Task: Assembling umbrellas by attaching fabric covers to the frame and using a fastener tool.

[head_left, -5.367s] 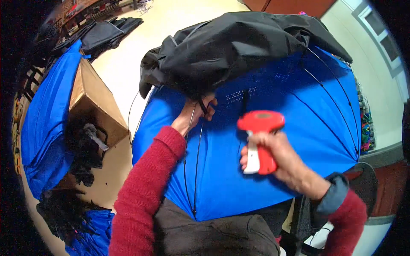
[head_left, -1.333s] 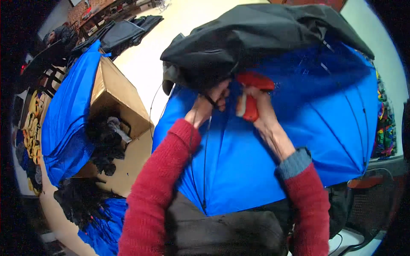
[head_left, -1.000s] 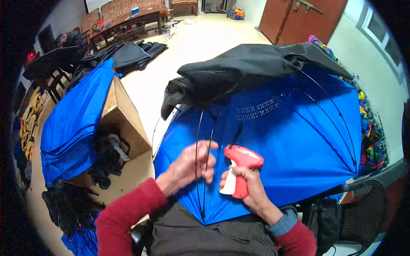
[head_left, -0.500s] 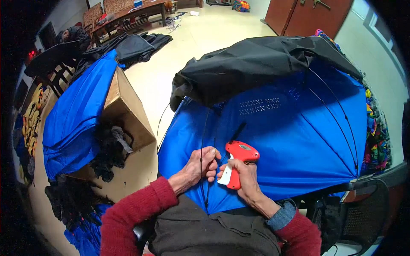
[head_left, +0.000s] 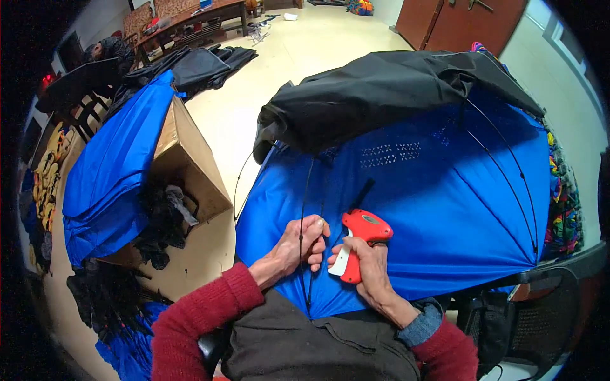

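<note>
Across my lap lies a spread umbrella canopy (head_left: 419, 235), bright blue on the side facing me, with thin black ribs (head_left: 507, 153). My right hand (head_left: 373, 270) is wrapped round a red and white tagging gun (head_left: 368, 227), whose dark front end points up and away over the blue cloth. Just to its left, my left hand (head_left: 305, 242) is closed, thumb pressed on curled fingers. One rib (head_left: 304, 209) runs down in front of that hand. Whatever its fingers pinch is hidden. A small gap separates the gun from my left fingers.
Black fabric (head_left: 362, 92) is bunched over the canopy's far side. At left stands a cardboard box (head_left: 197, 152) with blue cloth (head_left: 114, 171) draped on it. A black chair (head_left: 546, 324) is at right. Far off are a wooden bench (head_left: 190, 22) and brown doors (head_left: 438, 22).
My right hand and the tagging gun have shifted slightly right, away from my left hand. The canopy has moved a little to the right too. My left hand stays nearly still.
</note>
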Motion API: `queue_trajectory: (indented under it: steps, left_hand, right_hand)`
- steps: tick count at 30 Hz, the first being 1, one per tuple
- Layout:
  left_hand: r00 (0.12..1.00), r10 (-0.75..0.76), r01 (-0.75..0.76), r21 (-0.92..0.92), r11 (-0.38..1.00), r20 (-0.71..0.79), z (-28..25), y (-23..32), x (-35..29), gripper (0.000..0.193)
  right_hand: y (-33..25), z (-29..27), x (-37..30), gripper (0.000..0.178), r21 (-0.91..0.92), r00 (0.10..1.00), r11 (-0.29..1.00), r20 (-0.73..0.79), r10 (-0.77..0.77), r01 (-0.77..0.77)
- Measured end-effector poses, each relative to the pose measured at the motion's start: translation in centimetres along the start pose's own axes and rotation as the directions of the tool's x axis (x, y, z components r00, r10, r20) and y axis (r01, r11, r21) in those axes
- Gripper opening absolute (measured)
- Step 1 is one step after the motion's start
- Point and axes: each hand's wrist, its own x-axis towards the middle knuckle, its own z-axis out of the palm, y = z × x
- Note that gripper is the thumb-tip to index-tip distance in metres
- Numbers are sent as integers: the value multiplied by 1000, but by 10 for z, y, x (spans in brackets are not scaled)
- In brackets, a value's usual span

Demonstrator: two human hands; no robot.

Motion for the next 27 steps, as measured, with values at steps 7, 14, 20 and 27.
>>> queue_trajectory:
  steps: [7,14,20,27]
  left_hand:
    - [999,46,-45,38,998,-13,-1,1,-1,31]
    - [999,43,-39,146,988,-25,-5,4,-3,31]
    - [1000,17,-15,171,985,-10,-8,2,-4,30]
    - [1000,10,-7,191,982,-17,-9,1,-4,30]
  right_hand:
    - [4,3,-2,25,-27,999,1000,45,5,-4]
    - [-9,-7,10,26,168,951,961,253,175,-222]
    - [-2,-12,20,28,232,902,924,382,201,-304]
    - [-1,-14,20,28,241,893,911,390,225,-334]
